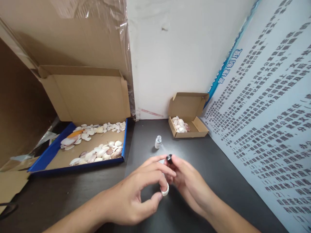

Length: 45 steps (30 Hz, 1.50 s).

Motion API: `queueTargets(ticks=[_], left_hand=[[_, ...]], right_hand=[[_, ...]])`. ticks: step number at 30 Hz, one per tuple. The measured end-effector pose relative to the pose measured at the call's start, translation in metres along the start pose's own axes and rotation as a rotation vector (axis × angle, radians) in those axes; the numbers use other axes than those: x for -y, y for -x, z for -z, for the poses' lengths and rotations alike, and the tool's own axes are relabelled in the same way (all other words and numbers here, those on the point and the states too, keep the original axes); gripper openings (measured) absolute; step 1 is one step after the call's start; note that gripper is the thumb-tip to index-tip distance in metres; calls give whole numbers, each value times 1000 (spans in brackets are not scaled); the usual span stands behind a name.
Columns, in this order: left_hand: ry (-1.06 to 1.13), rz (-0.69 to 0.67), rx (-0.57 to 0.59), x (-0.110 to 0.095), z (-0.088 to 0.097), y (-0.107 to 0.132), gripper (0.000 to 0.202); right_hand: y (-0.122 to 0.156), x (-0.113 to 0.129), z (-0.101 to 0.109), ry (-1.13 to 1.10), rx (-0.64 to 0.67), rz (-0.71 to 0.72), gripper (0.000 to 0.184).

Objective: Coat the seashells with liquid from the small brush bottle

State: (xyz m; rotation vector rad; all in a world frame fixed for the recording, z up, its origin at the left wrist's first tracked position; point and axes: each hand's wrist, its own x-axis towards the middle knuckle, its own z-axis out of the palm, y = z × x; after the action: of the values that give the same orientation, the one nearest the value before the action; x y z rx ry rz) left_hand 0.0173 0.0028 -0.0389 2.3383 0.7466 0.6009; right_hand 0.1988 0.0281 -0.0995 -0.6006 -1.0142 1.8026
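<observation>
Between the thumb and index finger of my left hand [139,191] is a small white shell [165,190]. A small black cap [169,158] is pinched in my right hand [188,183], and my left fingertips reach close beside it. Whether a brush hangs from the cap I cannot make out. Just beyond the hands a small clear glass bottle [158,142] stands upright on the dark table mat [143,132], its mouth uncovered.
At the left lies a blue-edged cardboard box [123,142] with its lid raised, holding rows of shells [97,154]. A smaller open cardboard box [198,127] with white and pinkish shells [179,124] sits at the back right. A printed poster [267,106] lines the right side.
</observation>
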Motion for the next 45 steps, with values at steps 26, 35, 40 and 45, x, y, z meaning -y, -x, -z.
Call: queueTargets(ticks=[26,35,40,45], left_hand=[[-427,205,52,62,17,-36,13],[-553,106,60,64,13,-56,16],[-583,77,51,65,10,-57,14],[-585,82,44,69,8,-55,14]], right_hand=[[-86,82,1,1579,-235,314,38],[-91,69,3,1541,-134,263,36],[-92,69,6,1538,-72,249,35],[-91,71,8,1551,-15,257,34]])
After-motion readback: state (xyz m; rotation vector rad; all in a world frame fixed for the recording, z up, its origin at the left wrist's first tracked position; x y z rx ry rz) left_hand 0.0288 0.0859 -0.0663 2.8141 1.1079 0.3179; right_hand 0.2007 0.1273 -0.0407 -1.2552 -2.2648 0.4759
